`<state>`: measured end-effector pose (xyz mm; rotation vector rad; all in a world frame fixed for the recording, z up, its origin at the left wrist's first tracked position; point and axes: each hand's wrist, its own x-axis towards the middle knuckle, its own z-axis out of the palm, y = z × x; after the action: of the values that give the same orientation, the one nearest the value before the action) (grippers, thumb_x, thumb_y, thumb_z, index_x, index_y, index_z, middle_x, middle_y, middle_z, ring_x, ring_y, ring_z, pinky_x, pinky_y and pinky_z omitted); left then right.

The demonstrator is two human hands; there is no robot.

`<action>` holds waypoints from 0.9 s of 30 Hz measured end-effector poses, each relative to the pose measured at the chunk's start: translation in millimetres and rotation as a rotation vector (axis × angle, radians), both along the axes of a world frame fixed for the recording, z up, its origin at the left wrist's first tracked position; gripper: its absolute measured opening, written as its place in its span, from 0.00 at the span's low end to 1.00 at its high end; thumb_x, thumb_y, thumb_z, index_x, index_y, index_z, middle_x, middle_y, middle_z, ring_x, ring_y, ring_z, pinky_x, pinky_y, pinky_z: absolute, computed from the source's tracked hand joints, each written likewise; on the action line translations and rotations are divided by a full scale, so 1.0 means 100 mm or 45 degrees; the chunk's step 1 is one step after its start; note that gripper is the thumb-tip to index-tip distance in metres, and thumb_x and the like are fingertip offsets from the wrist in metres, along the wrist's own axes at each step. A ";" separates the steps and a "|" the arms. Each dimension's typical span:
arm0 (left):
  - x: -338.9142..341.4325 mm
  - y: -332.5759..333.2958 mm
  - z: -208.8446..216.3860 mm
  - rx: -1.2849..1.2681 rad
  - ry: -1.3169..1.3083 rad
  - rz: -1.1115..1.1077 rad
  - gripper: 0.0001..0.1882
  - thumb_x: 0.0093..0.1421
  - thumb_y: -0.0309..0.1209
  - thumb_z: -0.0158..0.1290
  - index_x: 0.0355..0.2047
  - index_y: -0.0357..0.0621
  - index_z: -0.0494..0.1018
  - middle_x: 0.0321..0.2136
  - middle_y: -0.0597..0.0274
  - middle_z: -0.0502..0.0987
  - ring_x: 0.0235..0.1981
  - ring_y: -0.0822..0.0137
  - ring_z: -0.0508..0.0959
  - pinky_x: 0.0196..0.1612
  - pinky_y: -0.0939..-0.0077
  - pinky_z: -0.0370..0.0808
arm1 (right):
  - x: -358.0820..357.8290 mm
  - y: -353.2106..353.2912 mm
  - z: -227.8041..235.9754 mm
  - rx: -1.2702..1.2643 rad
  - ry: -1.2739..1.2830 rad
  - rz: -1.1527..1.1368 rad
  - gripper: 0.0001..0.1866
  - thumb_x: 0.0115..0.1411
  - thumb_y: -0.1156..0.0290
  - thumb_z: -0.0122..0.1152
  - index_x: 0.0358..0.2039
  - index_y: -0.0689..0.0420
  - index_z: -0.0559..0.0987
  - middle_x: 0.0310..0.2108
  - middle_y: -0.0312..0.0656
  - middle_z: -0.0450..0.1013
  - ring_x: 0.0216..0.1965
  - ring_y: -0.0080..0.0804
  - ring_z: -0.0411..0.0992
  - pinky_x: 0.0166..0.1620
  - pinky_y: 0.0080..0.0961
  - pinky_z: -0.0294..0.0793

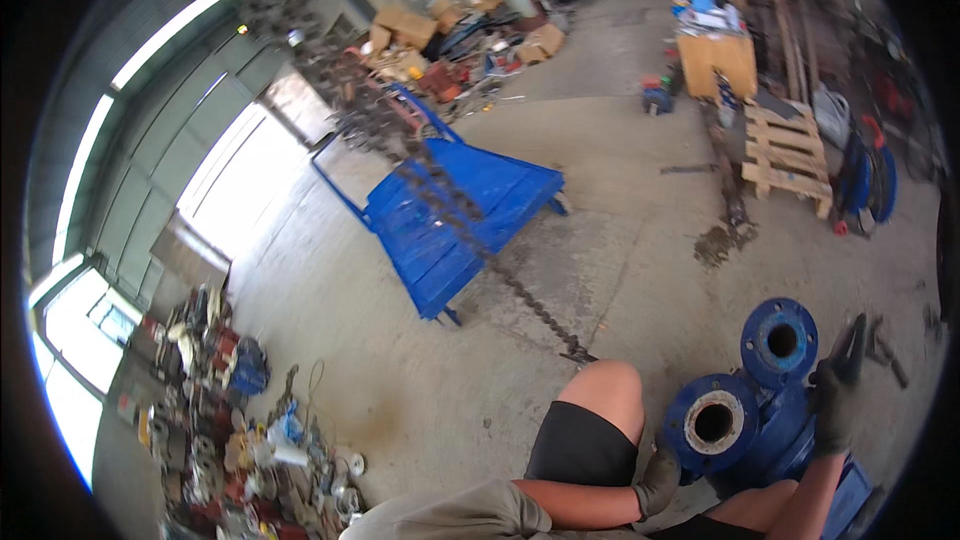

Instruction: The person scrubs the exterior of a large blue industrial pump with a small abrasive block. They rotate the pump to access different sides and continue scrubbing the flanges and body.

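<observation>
A blue cast-metal pump [785, 430] with two round bolt-holed flanges stands at the lower right, close against my legs. The nearer flange [676, 416] has a worn, pale inner ring around a dark bore; the farther flange [755, 341] is blue all over its face. My left hand [657, 483], in a grey work glove, is curled at the lower left edge of the nearer flange. On the pump's right side, my right hand [838, 390] is raised beside the farther flange, its dark-tipped gloved fingers stretched out.
A hanging chain [525, 295] runs down in front of my knee. Beyond it stands a blue flat cart [470, 210]. Metal parts [250, 440] are heaped at left. A wooden pallet [788, 152] and blue reel [880, 183] are at right; tools [888, 352] lie beside the pump.
</observation>
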<state>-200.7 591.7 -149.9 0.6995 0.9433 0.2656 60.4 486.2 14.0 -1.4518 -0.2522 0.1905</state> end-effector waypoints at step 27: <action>1.74 0.86 2.54 1.114 -0.444 -0.653 0.17 0.73 0.26 0.62 0.59 0.33 0.82 0.44 0.62 0.85 0.45 0.73 0.82 0.50 0.79 0.78 | -0.37 0.26 0.29 0.039 -0.120 0.293 0.31 0.63 0.76 0.69 0.66 0.63 0.74 0.49 0.54 0.82 0.50 0.41 0.83 0.56 0.37 0.82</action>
<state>-26.5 677.7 103.6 1.6060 0.2517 0.3274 23.8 512.2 43.3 -1.4017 -0.4977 0.3034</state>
